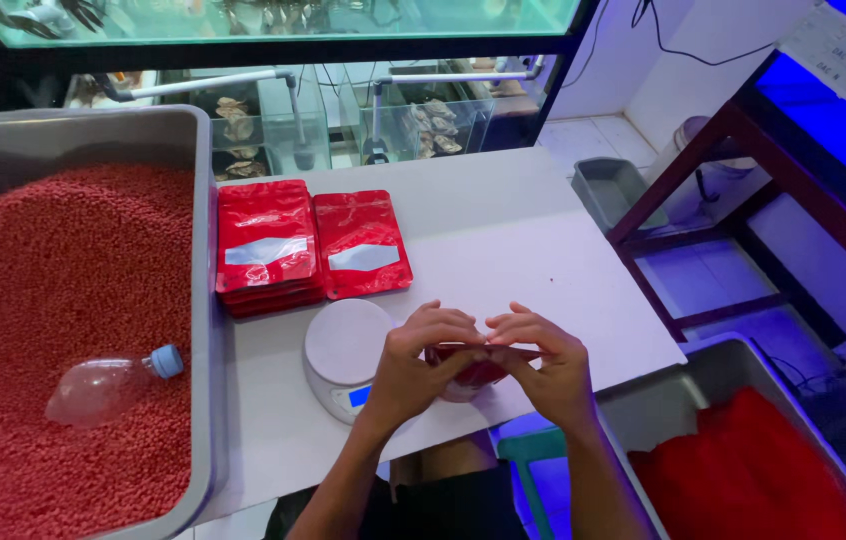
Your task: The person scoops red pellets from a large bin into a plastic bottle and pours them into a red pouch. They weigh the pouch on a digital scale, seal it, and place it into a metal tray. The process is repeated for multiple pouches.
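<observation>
Both hands met over the table's near edge: my left hand (413, 368) and right hand (543, 368) pinched one red pouch (471, 368) between them, its long axis running hand to hand, just beside the white scale (343, 345).

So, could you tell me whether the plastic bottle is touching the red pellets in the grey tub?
Touching. The head view shows the plastic bottle lying on its side directly on the red pellets, with no gap beneath it.

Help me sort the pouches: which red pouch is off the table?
The red pouch pinched between both hands, left hand and right hand; the stacked pouches and single flat pouch lie on the white table.
</observation>
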